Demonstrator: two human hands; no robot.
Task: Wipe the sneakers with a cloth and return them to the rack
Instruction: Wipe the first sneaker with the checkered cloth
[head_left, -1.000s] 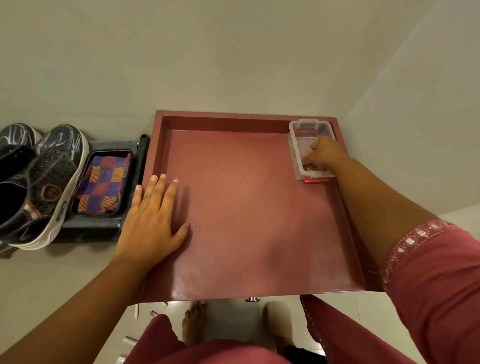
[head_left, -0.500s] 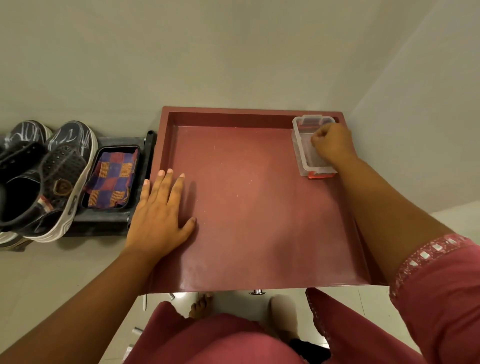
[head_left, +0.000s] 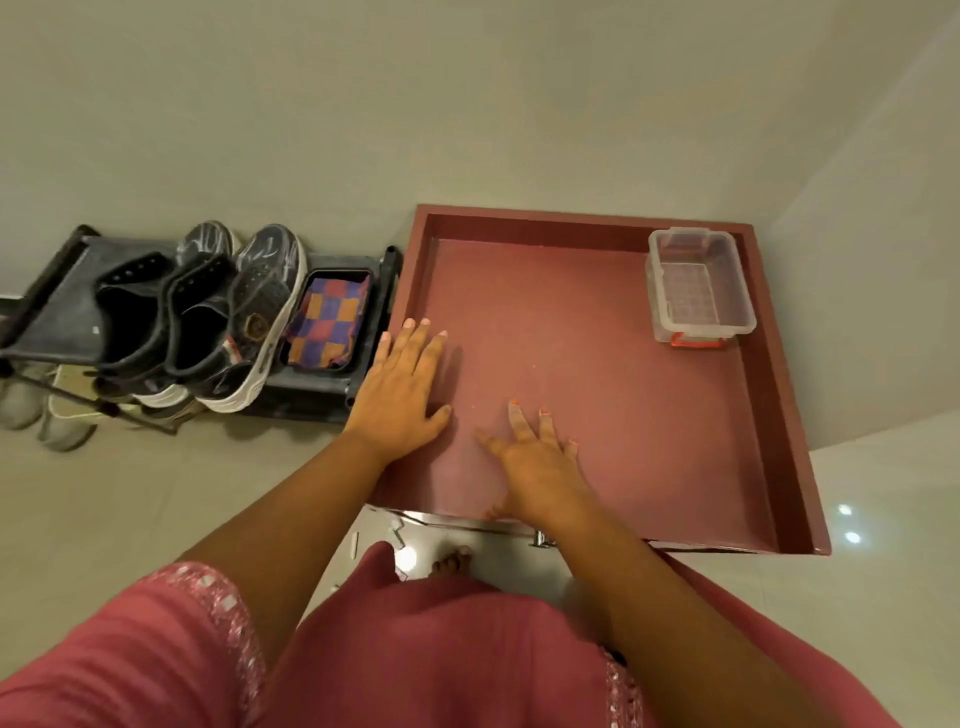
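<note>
A pair of dark sneakers (head_left: 260, 312) with white soles stands on the top shelf of a black rack (head_left: 322, 400) at the left, beside black sandals (head_left: 140, 322). Right of them a checkered red, blue and orange cloth (head_left: 327, 327) lies in a black tray on the same shelf. My left hand (head_left: 402, 389) rests flat, fingers straight, on the left part of a maroon tray-like table top (head_left: 597, 364). My right hand (head_left: 535, 462) lies flat near the table's front edge, fingers spread. Neither hand holds anything.
A clear plastic box (head_left: 698, 286) with a red clip sits in the table's far right corner. Pale shoes (head_left: 57, 415) stand on the floor under the rack. Grey walls close in behind and to the right. My bare foot (head_left: 452, 561) shows below the table.
My right hand has left the plastic box and come back to lie flat near the table's front edge. The view has shifted, showing more of the rack. My left hand stays put.
</note>
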